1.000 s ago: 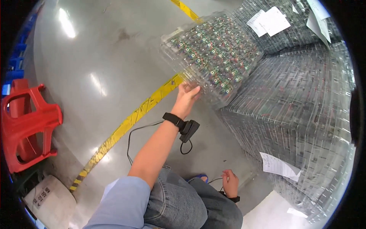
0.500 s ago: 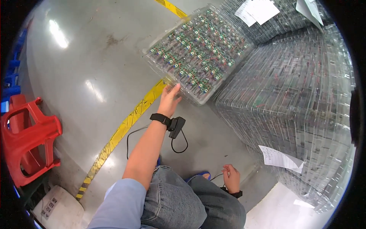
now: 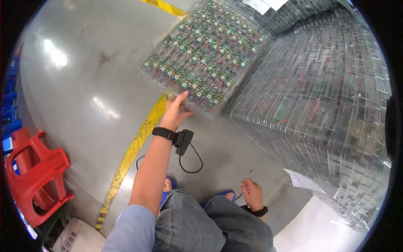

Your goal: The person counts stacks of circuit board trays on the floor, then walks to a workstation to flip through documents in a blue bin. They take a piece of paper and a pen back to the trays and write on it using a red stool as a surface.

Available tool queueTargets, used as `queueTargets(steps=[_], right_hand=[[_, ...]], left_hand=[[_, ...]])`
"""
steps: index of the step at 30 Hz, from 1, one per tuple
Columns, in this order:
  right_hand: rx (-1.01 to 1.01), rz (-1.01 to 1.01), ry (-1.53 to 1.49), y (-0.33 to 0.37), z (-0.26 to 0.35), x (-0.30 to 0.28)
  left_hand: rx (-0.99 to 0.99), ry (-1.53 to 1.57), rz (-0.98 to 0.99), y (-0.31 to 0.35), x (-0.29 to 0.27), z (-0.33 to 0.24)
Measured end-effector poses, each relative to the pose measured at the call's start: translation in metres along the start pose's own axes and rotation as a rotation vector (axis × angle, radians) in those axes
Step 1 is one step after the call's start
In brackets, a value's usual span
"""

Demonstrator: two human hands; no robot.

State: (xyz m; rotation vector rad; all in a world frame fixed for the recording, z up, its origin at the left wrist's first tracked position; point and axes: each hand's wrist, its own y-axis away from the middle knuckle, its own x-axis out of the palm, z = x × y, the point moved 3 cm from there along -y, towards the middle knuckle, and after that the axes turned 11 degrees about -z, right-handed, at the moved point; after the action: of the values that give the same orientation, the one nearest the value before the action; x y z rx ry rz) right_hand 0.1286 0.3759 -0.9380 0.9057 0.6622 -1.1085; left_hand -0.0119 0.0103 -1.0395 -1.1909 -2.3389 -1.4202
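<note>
A clear plastic tray (image 3: pixel 147 77) holds rows of small green circuit boards (image 3: pixel 199 54) with thin wires. My left hand (image 3: pixel 174 112) is at the tray's near edge, its thumb over the rim and its other fingers lower, partly hidden behind the edge. A black strap with a small black device (image 3: pixel 184 142) and a cable is on my left wrist. My right hand (image 3: pixel 252 194) hangs beside my right knee, its fingers loosely bent and apart, with nothing seen in it. It also wears a black wrist strap (image 3: pixel 257 211).
Tall stacks of clear trays (image 3: pixel 294 105) stand on the right, with a paper sheet (image 3: pixel 303 181) on their near side. Yellow tape (image 3: pixel 132 151) crosses the grey floor. A red plastic stool (image 3: pixel 40 168) stands at the left, near blue bins (image 3: pixel 9 101). A white surface (image 3: pixel 310 229) lies at lower right.
The view has shifted slightly, so the tray and my left hand appear further left. My left hand stays at the tray's near edge; my right hand still hangs by my knee.
</note>
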Motion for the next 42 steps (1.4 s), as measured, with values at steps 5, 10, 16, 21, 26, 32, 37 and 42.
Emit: queueTargets(steps=[5,10,16,21,26,32,37,42], right_hand=[[-0.017,-0.014,0.035,-0.004,-0.005,-0.001],[0.054,-0.046,-0.03,-0.024,-0.025,-0.006],[0.105,-0.016,-0.022,-0.021,-0.016,-0.035],[0.037,-0.021,0.014,-0.019,-0.065,-0.043],[-0.038,-0.093,0.042,-0.016,-0.117,-0.043],[-0.064,-0.039,0.069,0.001,-0.145,-0.068],[-0.084,-0.024,0.081,0.001,-0.157,-0.072],[-0.097,-0.011,0.085,-0.006,-0.154,-0.067]], left_hand=[[0.057,-0.019,-0.151,-0.008,-0.005,-0.002],[0.118,0.011,-0.16,-0.006,0.007,0.002],[0.1,0.04,-0.311,0.015,0.003,0.009],[0.164,0.146,-0.297,0.004,0.015,0.032],[0.197,0.176,-0.237,-0.009,0.037,0.038],[0.191,0.197,-0.222,-0.021,0.007,0.041],[0.216,0.076,-0.209,-0.012,0.014,0.048],[0.189,-0.025,-0.199,-0.017,0.006,0.044]])
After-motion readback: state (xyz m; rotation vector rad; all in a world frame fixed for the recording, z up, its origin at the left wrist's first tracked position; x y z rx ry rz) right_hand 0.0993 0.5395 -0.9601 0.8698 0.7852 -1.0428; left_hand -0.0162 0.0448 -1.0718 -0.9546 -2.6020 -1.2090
